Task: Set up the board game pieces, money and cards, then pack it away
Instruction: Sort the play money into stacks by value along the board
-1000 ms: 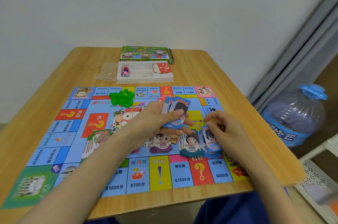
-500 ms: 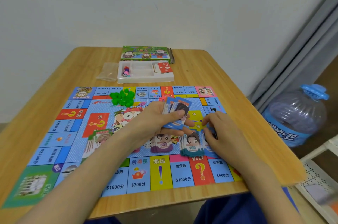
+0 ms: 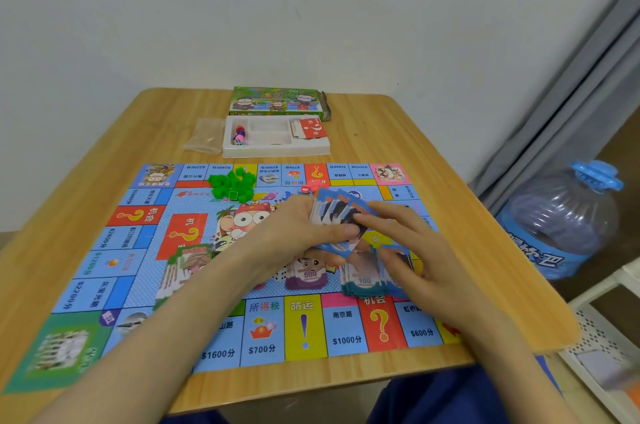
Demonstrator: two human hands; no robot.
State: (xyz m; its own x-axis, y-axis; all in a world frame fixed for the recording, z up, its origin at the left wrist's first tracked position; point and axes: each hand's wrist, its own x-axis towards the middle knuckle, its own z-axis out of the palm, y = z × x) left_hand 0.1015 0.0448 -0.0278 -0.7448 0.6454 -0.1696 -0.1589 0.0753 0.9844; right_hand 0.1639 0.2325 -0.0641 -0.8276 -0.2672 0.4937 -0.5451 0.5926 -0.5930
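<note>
Left hand (image 3: 298,229) grips fanned notes (image 3: 332,212); right hand (image 3: 415,250) touches them.

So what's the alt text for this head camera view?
A person's left hand holds a fan of blue play-money notes over a colourful game board on a wooden table, while the right hand touches the top note. Money piles lie beneath; green houses, a white tray and the game box sit beyond.

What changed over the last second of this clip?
The right hand lifted off the blue note pile on the board and moved up-left to the fanned notes, its fingertips now on the front one; a pinch isn't clear. The left hand kept gripping them; green houses and tray stayed put.
</note>
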